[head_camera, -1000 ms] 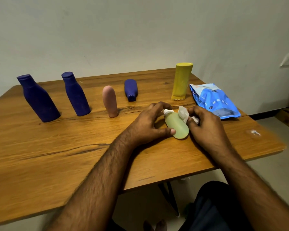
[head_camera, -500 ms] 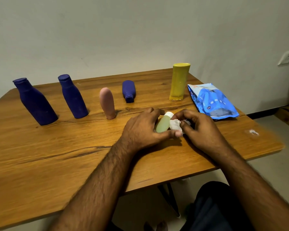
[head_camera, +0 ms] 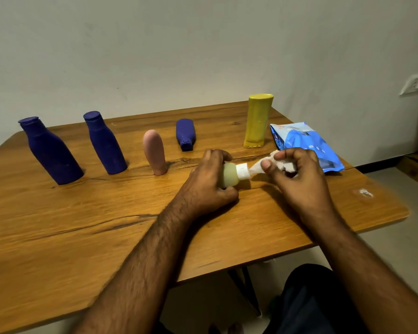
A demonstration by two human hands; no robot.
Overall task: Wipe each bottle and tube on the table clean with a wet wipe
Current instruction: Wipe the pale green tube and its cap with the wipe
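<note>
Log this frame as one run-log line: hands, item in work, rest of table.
left hand grips green bottle | right hand pinches wet wipe at white cap | five containers in row untouched | wipe pack far right

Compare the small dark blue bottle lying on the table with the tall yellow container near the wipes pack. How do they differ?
The small dark blue bottle lies on its side with its cap toward the person; the yellow container stands upright. The blue bottle is short and squat; the yellow container is tall and slim. They also differ in colour. Both rest on the wooden table, untouched by the hands.
</note>
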